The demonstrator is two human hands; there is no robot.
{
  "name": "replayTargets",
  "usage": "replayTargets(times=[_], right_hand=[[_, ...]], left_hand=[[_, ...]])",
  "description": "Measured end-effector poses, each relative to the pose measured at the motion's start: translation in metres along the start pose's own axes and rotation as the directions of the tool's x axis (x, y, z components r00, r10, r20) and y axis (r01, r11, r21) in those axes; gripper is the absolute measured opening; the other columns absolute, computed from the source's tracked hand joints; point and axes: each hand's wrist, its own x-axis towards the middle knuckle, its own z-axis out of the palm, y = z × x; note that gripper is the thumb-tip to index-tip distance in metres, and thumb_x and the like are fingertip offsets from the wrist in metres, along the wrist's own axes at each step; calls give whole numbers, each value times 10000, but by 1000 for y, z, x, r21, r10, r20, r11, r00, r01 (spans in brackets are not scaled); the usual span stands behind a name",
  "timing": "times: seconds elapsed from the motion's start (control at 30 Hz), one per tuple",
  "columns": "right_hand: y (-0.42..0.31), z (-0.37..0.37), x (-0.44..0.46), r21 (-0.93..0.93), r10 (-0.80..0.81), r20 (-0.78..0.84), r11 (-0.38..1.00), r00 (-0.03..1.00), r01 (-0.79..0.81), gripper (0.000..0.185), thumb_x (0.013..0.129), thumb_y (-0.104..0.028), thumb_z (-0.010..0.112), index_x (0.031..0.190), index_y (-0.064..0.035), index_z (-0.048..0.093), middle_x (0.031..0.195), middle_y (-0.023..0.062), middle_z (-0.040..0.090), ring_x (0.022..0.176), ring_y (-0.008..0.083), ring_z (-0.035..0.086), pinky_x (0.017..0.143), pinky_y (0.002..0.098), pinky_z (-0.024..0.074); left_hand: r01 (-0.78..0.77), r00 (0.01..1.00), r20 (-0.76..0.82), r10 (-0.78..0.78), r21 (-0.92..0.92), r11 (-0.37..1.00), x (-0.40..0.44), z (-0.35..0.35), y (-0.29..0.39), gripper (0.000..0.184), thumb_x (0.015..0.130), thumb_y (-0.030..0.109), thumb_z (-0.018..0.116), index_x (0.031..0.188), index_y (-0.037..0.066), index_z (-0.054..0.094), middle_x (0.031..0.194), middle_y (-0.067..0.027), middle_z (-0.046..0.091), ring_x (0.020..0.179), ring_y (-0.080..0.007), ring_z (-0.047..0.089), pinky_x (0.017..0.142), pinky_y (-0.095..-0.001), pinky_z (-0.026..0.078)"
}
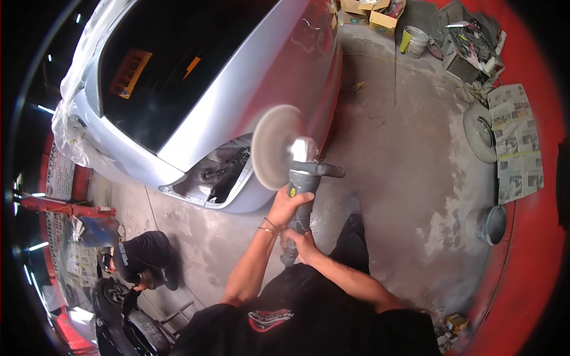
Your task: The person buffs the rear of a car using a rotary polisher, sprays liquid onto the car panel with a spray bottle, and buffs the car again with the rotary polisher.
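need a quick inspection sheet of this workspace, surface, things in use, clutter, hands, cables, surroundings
Surface: concrete floor, patchy and stained
Things in use: polisher, its round pad blurred, at the silver car panel; contact unclear
Clutter: cardboard boxes, bucket, newspaper sheet
Hands: left hand grips the polisher nearer the pad; right hand grips farther back
Cables: thin yellowish line across the floor, ends unclear
Surroundings: red wall; another person bent near a wheel

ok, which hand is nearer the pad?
Left. The left hand holds the polisher on its body, close to the pad; the right hand holds it farther back, nearer the person's torso.
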Motion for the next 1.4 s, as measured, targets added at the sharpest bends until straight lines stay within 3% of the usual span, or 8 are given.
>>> replayTargets(times=[0.2, 0.23, 0.5, 0.67, 0.87, 1.03, 1.23, 1.4], right_hand=[[-69, -68, 60, 100, 140, -37, 986, 989, -136, 140, 949, -169, 719, 966, -47, 652, 778, 78, 624, 678, 231, 650, 628, 422, 545], [-82, -81, 75, 125, 199, -32, 973, 979, -194, 155, 956, -182, 717, 1003, -55, 642, 807, 52, 604, 709, 217, 635, 664, 419, 544], [-245, -127, 177, 211, 286, 10, 936, 958, -281, 151, 943, -239, 708, 972, -113, 629, 812, 10, 559, 747, 201, 591, 737, 411, 526], [-289, -132, 202, 181, 282, 99, 938, 954, -296, 160, 941, -264, 668, 910, -134, 581, 821, -17, 527, 769, 175, 549, 773, 394, 492], [-236, -129, 177, 308, 316, 126, 889, 940, -340, 167, 946, -226, 706, 986, -100, 604, 867, 5, 531, 793, 183, 546, 786, 395, 481], [-141, -103, 127, 296, 337, 77, 891, 939, -344, 177, 954, -270, 678, 942, -137, 562, 868, -23, 499, 810, 173, 530, 800, 399, 476], [-36, -39, 63, 271, 223, 129, 929, 966, -251, 154, 940, -243, 691, 989, -120, 613, 883, -12, 537, 832, 177, 556, 805, 364, 490], [16, 21, 32, 102, 53, 205, 992, 977, -75, 173, 971, -204, 704, 1048, -51, 676, 861, 77, 674, 783, 222, 674, 743, 380, 554]], left_hand=[[125, 992, -25, -123, 141, 982, 106, 49, 11, 652, 880, 347, 875, 1390, -5, 674, 1158, -109, 746, 1006, -202, 719, 900, -383, 593], [124, 992, -24, -121, 175, 977, 128, 56, 16, 743, 864, 413, 870, 1438, -11, 662, 1235, -130, 744, 1114, -221, 695, 1009, -401, 560], [102, 993, -86, -78, 325, 940, 299, 113, 76, 848, 735, 631, 873, 1318, 28, 754, 1210, -170, 799, 1134, -289, 753, 1018, -399, 557], [167, 983, -134, -123, 400, 901, 352, 126, 85, 847, 746, 601, 892, 1348, 25, 735, 1150, -169, 803, 1081, -287, 763, 972, -397, 575], [127, 990, -105, -92, 414, 901, 301, 110, 62, 836, 775, 576, 872, 1399, 41, 714, 1281, -178, 776, 1199, -298, 730, 1065, -401, 538], [119, 990, -120, -78, 394, 911, 214, 73, 23, 820, 709, 585, 907, 1275, 10, 758, 1200, -204, 802, 1131, -325, 764, 1035, -422, 565], [191, 980, -146, -135, 493, 849, 83, 19, 22, 760, 775, 495, 880, 1357, 33, 720, 1213, -166, 779, 1149, -281, 727, 1041, -400, 546], [-66, 995, -49, 89, 354, 933, -14, -9, 69, 700, 808, 395, 893, 1351, -4, 704, 1181, -110, 762, 1069, -215, 725, 977, -379, 568]])
